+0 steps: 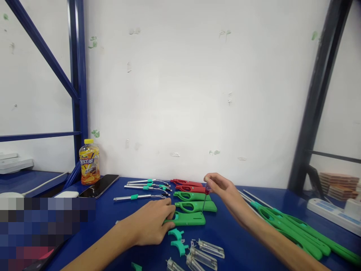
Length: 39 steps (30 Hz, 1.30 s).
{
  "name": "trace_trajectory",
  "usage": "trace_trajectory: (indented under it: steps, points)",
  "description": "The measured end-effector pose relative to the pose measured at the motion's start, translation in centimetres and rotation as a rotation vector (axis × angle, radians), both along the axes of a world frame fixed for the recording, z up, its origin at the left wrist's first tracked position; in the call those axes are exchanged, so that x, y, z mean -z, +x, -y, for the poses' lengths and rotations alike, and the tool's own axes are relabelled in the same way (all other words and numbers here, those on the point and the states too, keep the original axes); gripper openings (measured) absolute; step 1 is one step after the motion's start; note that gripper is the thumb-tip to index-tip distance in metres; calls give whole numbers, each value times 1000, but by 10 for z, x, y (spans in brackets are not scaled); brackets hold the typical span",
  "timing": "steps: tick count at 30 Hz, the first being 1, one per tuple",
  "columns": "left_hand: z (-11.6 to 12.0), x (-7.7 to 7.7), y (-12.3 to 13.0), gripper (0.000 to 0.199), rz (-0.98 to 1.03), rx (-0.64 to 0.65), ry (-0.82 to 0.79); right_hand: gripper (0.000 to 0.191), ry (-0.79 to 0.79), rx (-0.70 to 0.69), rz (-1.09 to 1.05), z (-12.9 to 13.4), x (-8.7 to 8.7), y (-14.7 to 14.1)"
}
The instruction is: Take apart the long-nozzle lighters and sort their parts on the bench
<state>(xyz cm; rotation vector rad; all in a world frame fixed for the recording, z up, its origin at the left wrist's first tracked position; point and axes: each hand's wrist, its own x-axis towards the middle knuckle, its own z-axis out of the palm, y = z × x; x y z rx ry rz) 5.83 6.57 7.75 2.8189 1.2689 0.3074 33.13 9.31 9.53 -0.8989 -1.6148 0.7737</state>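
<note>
The green lighter handle (191,218) lies on the blue table (239,241) and serves as the clock's centre, with twelve towards the white wall (194,94). From the left, a drink bottle (89,162) stands at ten o'clock, and just beside it lies a smartphone (100,186). Also near ten are several thin metal tubes (126,198) with teal sleeves and wires. The left hand (153,221), at nine, has its fingers bent and holds the handle's left part. At seven are two teal triggers (179,248); at twelve, two red handles (194,189). Clear fuel tanks (209,248) lie between five and six. The right hand (221,184), between one and two, pinches a thin screwdriver (205,202), its tip at the handle's right end. At three lie longer green lighters (297,227), then a white power strip (331,214).
</note>
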Motion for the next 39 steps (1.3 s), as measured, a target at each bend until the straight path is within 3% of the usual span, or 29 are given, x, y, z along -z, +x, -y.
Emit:
trace_trajectory:
  steps: [14, 20, 33, 39]
  points:
    - [1, -2, 0, 16, -12, -9, -5, 47, 60, 3, 110, 0, -4, 2]
    - [0, 0, 0, 15, 3, -6, -1, 37, 93, 61, 135, 2, -3, 1]
    - [-2, 1, 0, 14, -3, 2, 7, 38, 91, -31, 126, 6, -5, -2]
    - [-1, 2, -1, 15, 14, 4, 8, 32, 140, 18, 138, 4, -1, -4]
